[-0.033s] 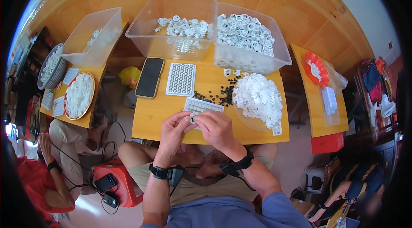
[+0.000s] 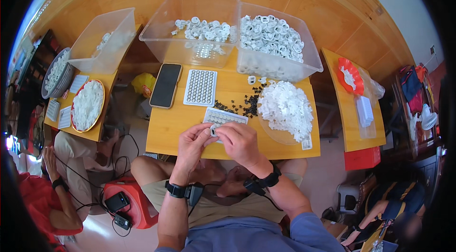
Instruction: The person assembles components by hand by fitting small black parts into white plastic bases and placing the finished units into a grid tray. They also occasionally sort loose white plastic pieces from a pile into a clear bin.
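Note:
A small round white plastic part with a dark slot is held up over the table's near edge. My left hand pinches it from the left between thumb and finger. From the other side, the closed fingers of my right hand meet it; whether they also hold something tiny is hidden. Just beyond my fingers lies a tray of round silvery cells, partly covered by the hands. Small black pieces are scattered behind it, beside a heap of white plastic pieces.
A fuller cell tray and a phone lie left of centre. Two clear bins of white parts stand at the back. Side tables hold a plate and a red dish. People sit at both sides; cables hang near a red stool.

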The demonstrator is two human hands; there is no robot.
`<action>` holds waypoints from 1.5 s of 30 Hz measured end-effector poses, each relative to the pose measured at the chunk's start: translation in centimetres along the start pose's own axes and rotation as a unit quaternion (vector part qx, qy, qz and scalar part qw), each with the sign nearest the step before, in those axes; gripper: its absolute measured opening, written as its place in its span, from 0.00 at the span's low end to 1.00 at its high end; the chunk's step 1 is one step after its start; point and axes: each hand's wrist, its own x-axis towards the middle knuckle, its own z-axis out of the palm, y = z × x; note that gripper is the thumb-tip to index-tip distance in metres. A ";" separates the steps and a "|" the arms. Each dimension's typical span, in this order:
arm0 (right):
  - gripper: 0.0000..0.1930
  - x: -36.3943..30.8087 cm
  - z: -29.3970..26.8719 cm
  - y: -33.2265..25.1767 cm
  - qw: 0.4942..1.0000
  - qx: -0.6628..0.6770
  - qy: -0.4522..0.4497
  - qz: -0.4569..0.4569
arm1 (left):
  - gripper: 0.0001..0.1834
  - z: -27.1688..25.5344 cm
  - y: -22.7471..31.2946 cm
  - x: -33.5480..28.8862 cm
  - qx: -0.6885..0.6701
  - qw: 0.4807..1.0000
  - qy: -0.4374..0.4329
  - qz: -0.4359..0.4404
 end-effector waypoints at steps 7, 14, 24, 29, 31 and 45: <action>0.08 0.1 -0.3 -0.2 1.000 -0.028 -0.002 0.007 | 0.13 -0.1 -0.1 0.1 0.009 1.000 0.011 -0.009; 0.10 0.1 -0.3 0.0 1.000 -0.023 0.002 -0.002 | 0.13 0.3 0.3 0.0 0.011 1.000 0.017 -0.015; 0.10 -0.3 0.0 0.2 0.999 -0.048 0.005 -0.025 | 0.13 0.2 0.2 0.0 0.001 1.000 0.005 -0.011; 0.11 -0.5 0.0 0.4 0.996 -0.075 0.001 -0.048 | 0.13 0.2 0.1 0.0 0.011 1.000 0.018 -0.012; 0.11 -0.6 0.0 0.4 0.996 -0.074 -0.003 -0.048 | 0.13 0.2 0.2 0.0 0.008 1.000 0.013 -0.012; 0.06 0.1 -0.2 0.6 0.999 -0.004 -0.043 0.018 | 0.13 0.5 0.3 -0.2 0.035 0.999 0.002 -0.013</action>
